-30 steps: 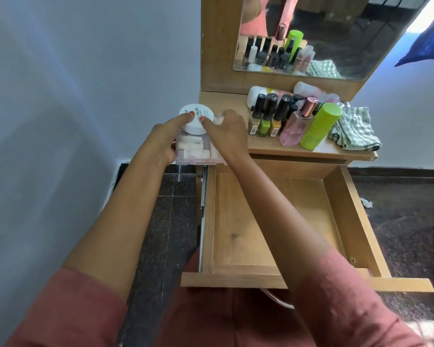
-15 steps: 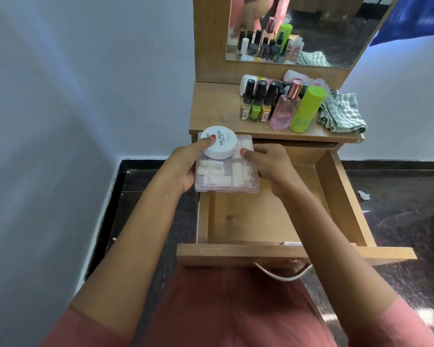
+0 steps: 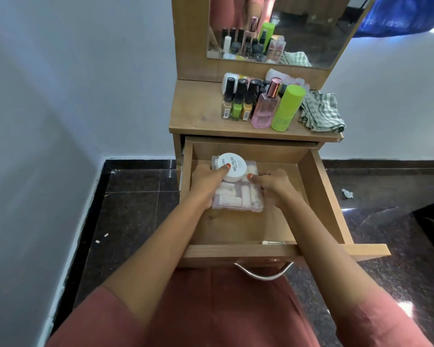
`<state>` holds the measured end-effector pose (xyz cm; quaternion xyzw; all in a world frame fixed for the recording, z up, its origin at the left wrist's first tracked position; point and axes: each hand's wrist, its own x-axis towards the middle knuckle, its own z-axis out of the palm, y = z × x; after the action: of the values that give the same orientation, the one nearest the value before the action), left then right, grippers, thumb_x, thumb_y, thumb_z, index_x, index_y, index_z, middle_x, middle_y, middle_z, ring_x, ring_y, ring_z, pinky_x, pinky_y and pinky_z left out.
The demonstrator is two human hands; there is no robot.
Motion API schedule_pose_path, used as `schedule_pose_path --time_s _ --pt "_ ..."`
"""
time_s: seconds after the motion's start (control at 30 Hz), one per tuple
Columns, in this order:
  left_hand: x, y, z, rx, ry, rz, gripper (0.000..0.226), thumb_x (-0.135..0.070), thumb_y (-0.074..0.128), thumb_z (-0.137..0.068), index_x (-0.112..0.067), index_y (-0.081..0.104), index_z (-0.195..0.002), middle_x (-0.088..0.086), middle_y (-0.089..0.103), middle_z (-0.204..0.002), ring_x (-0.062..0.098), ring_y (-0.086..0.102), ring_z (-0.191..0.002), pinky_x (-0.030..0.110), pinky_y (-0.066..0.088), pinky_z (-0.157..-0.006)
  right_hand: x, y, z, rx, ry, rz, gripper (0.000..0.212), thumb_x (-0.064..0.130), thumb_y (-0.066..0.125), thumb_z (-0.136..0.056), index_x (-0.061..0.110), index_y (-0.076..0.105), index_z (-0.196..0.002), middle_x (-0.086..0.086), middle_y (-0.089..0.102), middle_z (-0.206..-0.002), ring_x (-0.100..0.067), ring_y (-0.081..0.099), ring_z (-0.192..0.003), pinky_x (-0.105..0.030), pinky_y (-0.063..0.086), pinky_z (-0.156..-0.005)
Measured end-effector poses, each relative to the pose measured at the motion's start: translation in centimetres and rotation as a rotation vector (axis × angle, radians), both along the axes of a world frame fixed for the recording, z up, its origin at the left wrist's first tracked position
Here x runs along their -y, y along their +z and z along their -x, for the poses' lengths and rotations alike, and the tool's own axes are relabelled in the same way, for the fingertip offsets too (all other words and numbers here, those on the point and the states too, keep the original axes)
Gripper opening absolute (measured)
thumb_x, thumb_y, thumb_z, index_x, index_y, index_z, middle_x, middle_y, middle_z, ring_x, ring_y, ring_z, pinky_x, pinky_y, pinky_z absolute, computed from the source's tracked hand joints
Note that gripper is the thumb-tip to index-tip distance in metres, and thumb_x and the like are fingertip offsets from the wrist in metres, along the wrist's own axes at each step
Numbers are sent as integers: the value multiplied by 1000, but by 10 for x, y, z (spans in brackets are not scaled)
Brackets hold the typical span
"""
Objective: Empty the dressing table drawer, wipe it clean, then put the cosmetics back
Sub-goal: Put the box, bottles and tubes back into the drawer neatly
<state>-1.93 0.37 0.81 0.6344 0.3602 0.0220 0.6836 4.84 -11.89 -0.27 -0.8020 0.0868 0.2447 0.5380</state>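
The wooden drawer (image 3: 321,196) is pulled out under the dressing table top. Inside it, at the back left, is a clear plastic box (image 3: 236,199) with white pieces in its compartments. A round white jar (image 3: 233,167) marked NAIL POLISH sits on the box. My left hand (image 3: 207,181) grips the box's left side with the thumb on the jar. At the box's right side, my right hand (image 3: 273,182) grips the edge, its thumb by the jar. Whether the box rests on the drawer floor I cannot tell.
On the table top (image 3: 196,113) stand several nail polish bottles (image 3: 237,101), a pink perfume bottle (image 3: 264,108), a green can (image 3: 286,108) and a folded checked cloth (image 3: 321,113). A mirror (image 3: 286,28) rises behind. White wall at left, dark tiled floor (image 3: 135,196) around.
Both hands have carried the box with the jar from the table top's left side down into the open drawer. The camera view has tilted downward.
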Motion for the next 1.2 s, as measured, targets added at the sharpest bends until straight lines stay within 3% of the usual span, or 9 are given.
schedule_pose_path --time_s 0.1,0.17,0.3,0.5,0.6,0.73,0.83,1.03,1.2 --pt "6 -6 -5 -14 -52 -108 33 -19 54 -92 -2 54 -120 14 60 -122 25 59 -108 33 51 -88 -3 -15 -8 8 0 30 14 2 72 -73 -1 59 -70 -20 66 -88 -35 66 -85 -51 53 -84" --pt "8 -10 -7 -14 -60 -185 34 -18 49 -94 1 52 -122 15 58 -124 27 56 -112 28 47 -82 -7 -17 -11 31 0 41 23 -2 70 -74 4 54 -58 -18 62 -77 -32 64 -77 -49 54 -82" --pt "5 -19 -9 -38 -37 -255 35 -16 46 -95 4 51 -123 18 56 -126 28 55 -113 25 42 -78 -14 -14 -11 120 56 138 29 3 69 -75 10 51 -53 -14 59 -71 -23 60 -69 -35 53 -64" --pt "0 -28 -12 -63 -34 -369 36 -17 49 -95 4 51 -124 18 55 -128 27 55 -113 22 43 -76 -19 -18 -12 212 141 237 14 7 67 -78 1 58 -70 -13 56 -78 -19 55 -72 -7 31 -30" --pt "-1 -32 -14 -77 -28 -404 35 -18 50 -94 2 52 -123 19 52 -130 27 55 -112 22 42 -76 -20 -23 -13 265 150 278 36 7 66 -79 9 43 -51 -13 53 -73 -21 52 -64 -10 31 -32" --pt "-2 -35 -14 -88 -44 -460 34 -16 50 -93 2 52 -123 19 51 -130 27 55 -112 22 41 -77 -25 -27 -11 293 163 325 39 10 65 -79 10 39 -51 -13 54 -75 -22 53 -71 -26 36 -52" --pt "-2 -34 -14 -99 -50 -468 35 -13 50 -93 1 51 -125 18 51 -131 27 55 -113 21 42 -73 -27 -27 -9 308 189 375 26 12 64 -80 4 47 -63 -12 52 -78 -24 49 -70 -27 33 -58" --pt "-1 -24 -5 -89 -152 -505 36 -12 55 -90 0 53 -124 16 58 -126 28 57 -110 26 44 -75 -20 -23 -9 323 349 403 18 13 64 -80 3 51 -75 -9 51 -79 -18 44 -58 -15 29 -35" --pt "-9 -26 8 -134 -430 -639 50 -12 70 -77 -4 53 -124 16 52 -129 28 54 -114 30 43 -92 -9 -22 -10 215 566 492 42 23 76 -71 2 60 -103 -9 60 -101 -21 53 -84 -25 38 -54"
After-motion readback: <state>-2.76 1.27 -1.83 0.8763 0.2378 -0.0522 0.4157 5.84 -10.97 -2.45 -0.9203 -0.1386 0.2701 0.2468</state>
